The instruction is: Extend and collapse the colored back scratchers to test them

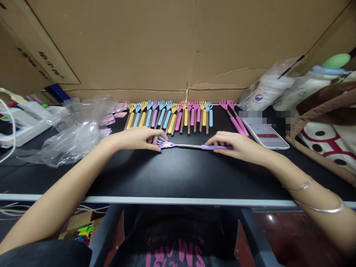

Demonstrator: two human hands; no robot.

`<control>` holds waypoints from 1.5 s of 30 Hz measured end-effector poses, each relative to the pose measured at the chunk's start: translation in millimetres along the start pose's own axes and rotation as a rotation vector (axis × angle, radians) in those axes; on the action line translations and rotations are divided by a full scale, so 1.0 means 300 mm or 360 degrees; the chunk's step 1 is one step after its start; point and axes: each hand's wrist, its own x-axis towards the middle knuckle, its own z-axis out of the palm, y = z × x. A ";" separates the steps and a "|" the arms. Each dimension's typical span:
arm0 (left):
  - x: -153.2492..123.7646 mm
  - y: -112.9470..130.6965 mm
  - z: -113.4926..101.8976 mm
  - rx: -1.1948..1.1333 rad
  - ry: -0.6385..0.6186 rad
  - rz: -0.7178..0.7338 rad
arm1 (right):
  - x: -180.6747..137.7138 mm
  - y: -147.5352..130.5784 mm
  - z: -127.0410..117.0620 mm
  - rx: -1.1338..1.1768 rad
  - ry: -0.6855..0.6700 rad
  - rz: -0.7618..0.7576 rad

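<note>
A purple back scratcher point(189, 146) lies sideways on the black table point(178, 174), its metal rod pulled out between claw and handle. My left hand point(139, 138) pinches the claw end at the left. My right hand point(236, 144) is closed round the purple handle at the right. Just behind them a row of several yellow, blue, pink and purple scratchers point(169, 116) lies side by side, claws pointing away. Two pink scratchers point(235, 118) lie apart to the right of the row.
Crumpled clear plastic bags point(75, 129) sit at the left, with a white power strip point(25, 122) beyond. A phone point(265, 134) lies at the right, beside bagged cups point(267, 91) and a plush toy point(330, 137). Cardboard point(167, 44) walls the back.
</note>
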 end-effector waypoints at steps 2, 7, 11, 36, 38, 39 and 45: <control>0.000 0.000 0.000 0.0014 0.0005 -0.0005 | 0.001 -0.002 -0.001 -0.0005 0.0002 -0.0001; 0.001 -0.003 0.004 0.0039 0.0021 -0.0004 | 0.002 0.000 -0.001 -0.0015 0.0018 0.0003; 0.002 -0.003 0.008 0.0064 0.0027 -0.0002 | 0.001 0.004 0.000 -0.0022 0.0026 -0.0036; -0.004 0.005 0.000 0.0108 0.0029 -0.0018 | -0.008 -0.002 -0.001 -0.0075 0.0008 -0.0009; -0.004 0.003 0.000 0.0105 0.0028 -0.0005 | -0.013 -0.001 -0.005 -0.0099 -0.0011 -0.0008; -0.003 0.001 0.001 0.0103 0.0025 0.0005 | -0.017 0.000 -0.007 -0.0108 -0.0020 -0.0007; -0.002 -0.001 0.002 0.0116 0.0018 -0.0027 | -0.081 0.026 -0.036 -0.0115 -0.0047 0.0067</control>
